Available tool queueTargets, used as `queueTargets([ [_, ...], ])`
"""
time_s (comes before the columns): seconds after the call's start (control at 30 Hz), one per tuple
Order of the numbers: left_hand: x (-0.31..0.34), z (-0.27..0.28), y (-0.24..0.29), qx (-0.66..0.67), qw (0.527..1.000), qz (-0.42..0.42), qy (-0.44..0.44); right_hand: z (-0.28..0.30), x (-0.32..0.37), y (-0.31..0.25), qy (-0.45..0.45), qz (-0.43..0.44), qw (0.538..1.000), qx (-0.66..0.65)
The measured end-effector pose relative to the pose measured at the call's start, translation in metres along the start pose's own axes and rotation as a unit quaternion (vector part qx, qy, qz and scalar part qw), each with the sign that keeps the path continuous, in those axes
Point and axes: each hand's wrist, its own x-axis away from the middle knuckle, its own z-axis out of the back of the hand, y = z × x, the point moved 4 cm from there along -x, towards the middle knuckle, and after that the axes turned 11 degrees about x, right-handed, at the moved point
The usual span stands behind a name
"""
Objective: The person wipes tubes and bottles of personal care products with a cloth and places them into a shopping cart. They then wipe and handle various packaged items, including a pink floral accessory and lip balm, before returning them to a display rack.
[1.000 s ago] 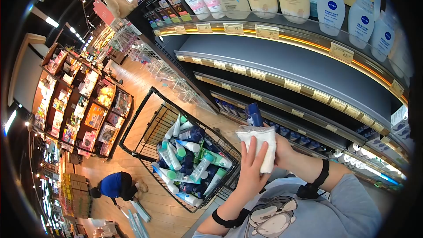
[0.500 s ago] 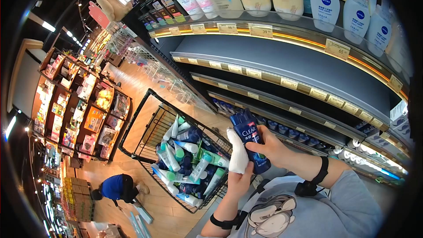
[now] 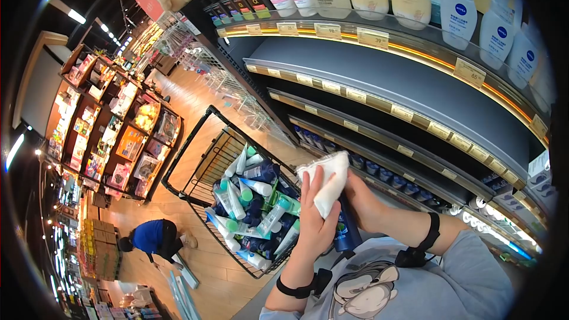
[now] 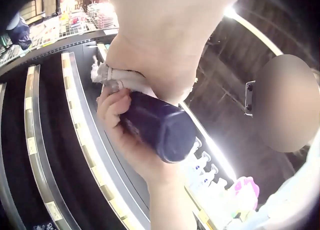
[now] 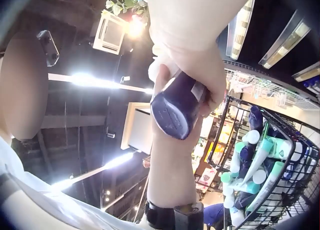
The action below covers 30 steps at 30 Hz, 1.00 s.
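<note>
In the head view my left hand (image 3: 316, 225) holds a folded white cloth (image 3: 333, 188) with its fingers over it. Behind the cloth my right hand (image 3: 363, 204) grips a dark blue bottle (image 3: 347, 236), whose lower part shows below the hands. The left wrist view has the bottle (image 4: 162, 126) base outward, with right-hand fingers (image 4: 116, 107) curled round it and the cloth (image 4: 131, 81) at its far end. Seen in the right wrist view, the bottle (image 5: 175, 110) lies between both hands, its label side mostly hidden.
A black wire cart (image 3: 204, 201) full of tubes and bottles stands left of my hands. Shelving (image 3: 379, 71) with lotion bottles on top curves ahead and right. A person in blue (image 3: 148, 237) crouches on the wooden floor beyond the cart.
The CLEAR label, visible half a second ago, is now hidden behind the cloth and my left hand. The cloth has moved from beside the bottle to across its upper part.
</note>
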Motion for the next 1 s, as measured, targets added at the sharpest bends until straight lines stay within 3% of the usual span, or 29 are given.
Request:
queueTargets([
  [0.07, 0.003, -0.004, 0.007, -0.015, 0.999, 0.009, -0.051, 0.003, -0.003, 0.001, 0.012, -0.014, 0.999, -0.045],
  [0.17, 0.022, -0.008, 0.012, -0.082, 0.99, -0.046, -0.108, 0.011, -0.004, 0.002, -0.044, -0.124, 0.98, -0.15],
  [0.3, 0.054, -0.005, 0.009, -0.147, 0.977, -0.067, -0.141, 0.021, -0.025, 0.006, -0.027, -0.082, 0.995, -0.041],
  [0.5, 0.085, 0.026, 0.002, -0.185, 0.964, -0.088, -0.168, 0.001, -0.048, 0.023, -0.003, -0.101, 0.994, -0.038],
  [0.53, 0.091, 0.037, -0.004, -0.19, 0.966, -0.081, -0.155, -0.002, -0.052, 0.024, 0.016, -0.11, 0.992, -0.05],
  [0.6, 0.103, 0.06, -0.014, -0.054, 0.989, -0.061, -0.121, -0.008, -0.062, 0.021, -0.002, -0.11, 0.993, -0.033],
  [0.67, 0.12, 0.087, -0.036, 0.05, 0.997, 0.021, 0.048, -0.021, -0.067, 0.017, -0.042, -0.132, 0.99, -0.017],
  [0.73, 0.134, 0.112, -0.055, 0.202, 0.929, 0.206, 0.231, -0.033, -0.074, 0.029, -0.048, -0.163, 0.985, 0.008],
  [0.8, 0.128, 0.131, -0.062, 0.234, 0.887, 0.205, 0.342, -0.05, -0.077, 0.051, -0.093, -0.232, 0.966, 0.067],
  [0.83, 0.124, 0.138, -0.073, 0.076, 0.935, 0.076, 0.339, -0.06, -0.077, 0.062, -0.127, -0.248, 0.956, 0.094],
  [0.87, 0.113, 0.138, -0.067, 0.054, 0.938, 0.08, 0.334, -0.069, -0.078, 0.074, -0.125, -0.282, 0.945, 0.108],
  [0.93, 0.102, 0.126, -0.069, 0.044, 0.967, 0.084, 0.235, -0.085, -0.081, 0.087, -0.105, -0.284, 0.935, 0.184],
  [1.0, 0.107, 0.127, -0.073, 0.107, 0.964, 0.107, 0.219, -0.099, -0.093, 0.095, -0.109, -0.286, 0.933, 0.188],
])
